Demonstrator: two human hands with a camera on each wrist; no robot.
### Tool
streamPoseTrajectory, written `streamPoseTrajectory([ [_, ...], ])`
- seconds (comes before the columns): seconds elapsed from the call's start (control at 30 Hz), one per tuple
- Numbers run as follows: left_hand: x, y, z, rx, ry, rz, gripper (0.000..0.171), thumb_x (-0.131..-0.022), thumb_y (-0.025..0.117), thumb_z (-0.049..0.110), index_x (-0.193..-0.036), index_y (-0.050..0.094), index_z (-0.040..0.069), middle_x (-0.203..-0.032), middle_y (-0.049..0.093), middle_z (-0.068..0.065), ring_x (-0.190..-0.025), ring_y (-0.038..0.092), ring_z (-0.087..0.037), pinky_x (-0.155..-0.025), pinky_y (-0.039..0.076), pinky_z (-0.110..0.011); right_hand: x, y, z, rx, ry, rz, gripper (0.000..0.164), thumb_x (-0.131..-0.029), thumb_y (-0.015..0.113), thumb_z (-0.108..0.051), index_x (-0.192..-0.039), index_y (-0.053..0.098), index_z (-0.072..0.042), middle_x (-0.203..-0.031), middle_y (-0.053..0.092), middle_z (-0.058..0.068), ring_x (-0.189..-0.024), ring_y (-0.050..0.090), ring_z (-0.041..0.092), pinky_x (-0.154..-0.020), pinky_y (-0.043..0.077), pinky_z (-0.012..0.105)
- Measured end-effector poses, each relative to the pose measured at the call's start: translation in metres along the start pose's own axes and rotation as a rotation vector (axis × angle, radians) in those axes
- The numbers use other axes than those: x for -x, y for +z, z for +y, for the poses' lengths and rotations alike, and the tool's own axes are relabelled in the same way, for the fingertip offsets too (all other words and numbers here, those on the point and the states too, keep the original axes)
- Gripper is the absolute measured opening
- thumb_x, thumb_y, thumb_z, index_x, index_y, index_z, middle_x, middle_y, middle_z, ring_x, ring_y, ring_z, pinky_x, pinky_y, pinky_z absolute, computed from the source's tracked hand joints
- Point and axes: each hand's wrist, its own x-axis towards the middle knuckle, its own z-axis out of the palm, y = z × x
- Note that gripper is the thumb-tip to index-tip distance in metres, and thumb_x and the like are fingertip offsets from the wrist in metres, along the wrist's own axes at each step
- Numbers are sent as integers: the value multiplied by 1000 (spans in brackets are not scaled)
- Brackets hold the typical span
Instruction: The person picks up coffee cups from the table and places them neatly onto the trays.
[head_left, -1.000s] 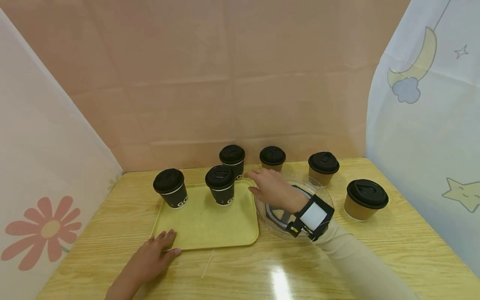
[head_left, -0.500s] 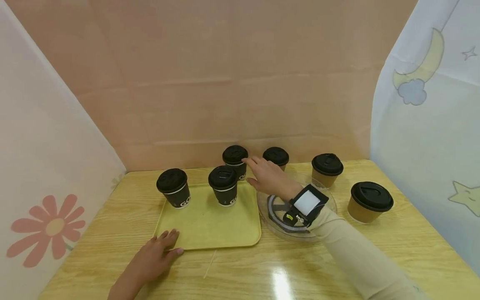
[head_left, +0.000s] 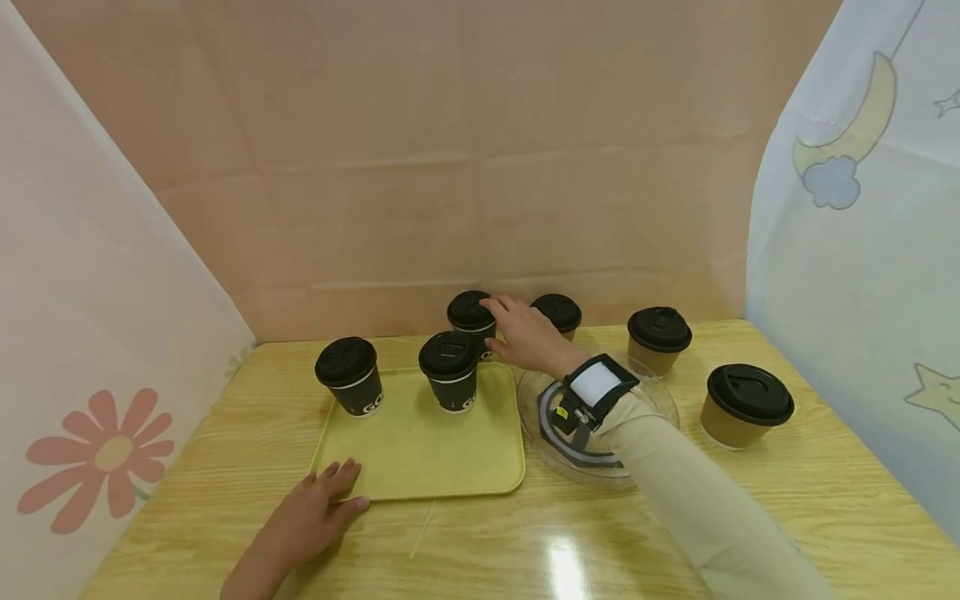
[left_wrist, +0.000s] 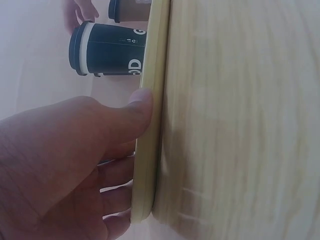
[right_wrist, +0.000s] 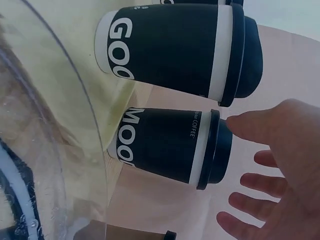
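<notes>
In the head view, a yellow tray (head_left: 420, 462) bears two black paper coffee cups with black lids, a left cup (head_left: 358, 390) and a middle cup (head_left: 452, 387). Just behind the tray stands a third black cup (head_left: 480, 333). My right hand (head_left: 528, 337) is at the lid of this rear cup. In the right wrist view its fingers (right_wrist: 262, 185) are spread, and the thumb tip is at the lid's edge; contact is hard to tell. My left hand (head_left: 307, 517) rests on the tray's front left corner, its thumb (left_wrist: 142, 102) along the rim.
Right of the tray lies a round clear plastic lid or dish (head_left: 600, 475) with a grey curved band, under my right wrist. Brown cups with black lids stand beyond: a rear one (head_left: 557, 312), another (head_left: 656, 346) and a wide one (head_left: 742, 412). A cloth backdrop (head_left: 465, 167) rises behind.
My right hand has moved away from me and slightly left, up to the rear black cup's lid. My left hand stays at the tray corner; the view has shifted slightly.
</notes>
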Motion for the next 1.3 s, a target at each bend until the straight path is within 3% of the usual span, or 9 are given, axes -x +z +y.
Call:
streamPoseTrajectory([
  [0.4, 2, 2, 2, 24, -19, -7, 63, -93, 60, 45, -138, 54, 1, -143, 53, -18, -135, 43, -45, -111, 29, -65, -19, 5, 7, -18, -18, 38, 69, -92, 67, -26, -148, 36, -3, -150, 40, 22, -134, 45, 41, -109, 41, 56],
  [0.77, 3, 3, 4, 16, -23, 11, 62, -92, 61, 44, -137, 55, 2, -142, 54, -16, -136, 44, -43, -112, 30, -63, -35, 8, 10, -38, 45, -42, 69, -94, 64, -30, -151, 32, -8, -156, 31, 20, -140, 38, 41, -112, 36, 57],
  [1.3, 8, 5, 8, 1, -23, 53, 58, -92, 62, 42, -136, 57, 3, -142, 55, -16, -134, 46, -43, -112, 31, -62, -43, 12, 9, -30, 31, -81, 74, -94, 63, -39, -152, 31, -6, -155, 32, 21, -140, 37, 42, -115, 34, 54],
])
